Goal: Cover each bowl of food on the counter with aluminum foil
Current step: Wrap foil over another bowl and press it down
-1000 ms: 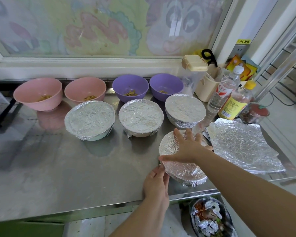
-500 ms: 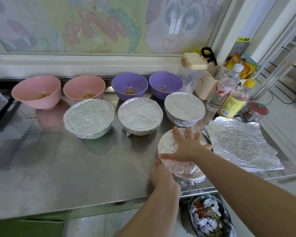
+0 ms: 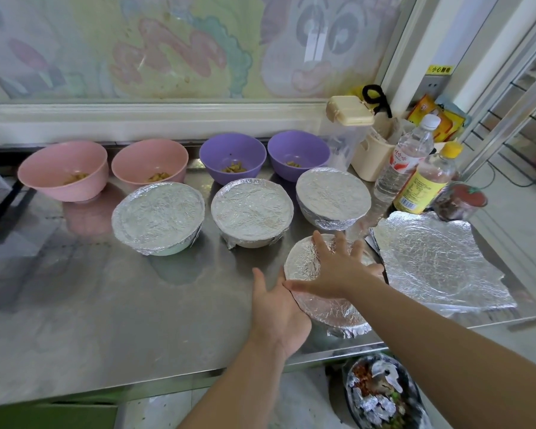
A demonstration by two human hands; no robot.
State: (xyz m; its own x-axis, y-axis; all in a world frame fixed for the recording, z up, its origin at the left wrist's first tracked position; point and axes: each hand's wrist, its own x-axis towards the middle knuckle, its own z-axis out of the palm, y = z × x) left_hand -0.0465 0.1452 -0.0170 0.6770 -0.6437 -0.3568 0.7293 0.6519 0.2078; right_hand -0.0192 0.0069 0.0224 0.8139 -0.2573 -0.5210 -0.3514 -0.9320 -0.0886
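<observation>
Below the counter's front edge sits a dark bin (image 3: 384, 394) of foil scraps and food waste. On the steel counter (image 3: 106, 305), close to that edge, stands the nearest foil-covered bowl (image 3: 325, 308), wrapped over its top and down its sides. The left hand (image 3: 279, 311) lies against the bowl's left wall, thumb stretched out. Its fingers are hidden under the other hand, so I cannot tell how they grip. The right hand (image 3: 334, 267) rests flat on the foil top, fingers straight and spread, clasping nothing.

Just right of this bowl lies a loose, crinkled foil sheet (image 3: 437, 264), flat on the counter.

Farther back stand 3 more covered bowls in a row: the left covered bowl (image 3: 158, 218), the middle covered bowl (image 3: 251, 209) and the right covered bowl (image 3: 333, 196).

Behind them, along the wall, 4 bowls stay uncovered, each with a little food: 2 pink bowls (image 3: 62, 171) (image 3: 149, 162) on the left and 2 purple bowls (image 3: 232, 156) (image 3: 297, 153) on the right.

At the far right stand a clear water bottle (image 3: 406, 159), a yellow-labelled bottle (image 3: 424, 184) and a red-lidded jar (image 3: 458, 199), with a clear container topped by a beige lid (image 3: 348, 114) behind.
</observation>
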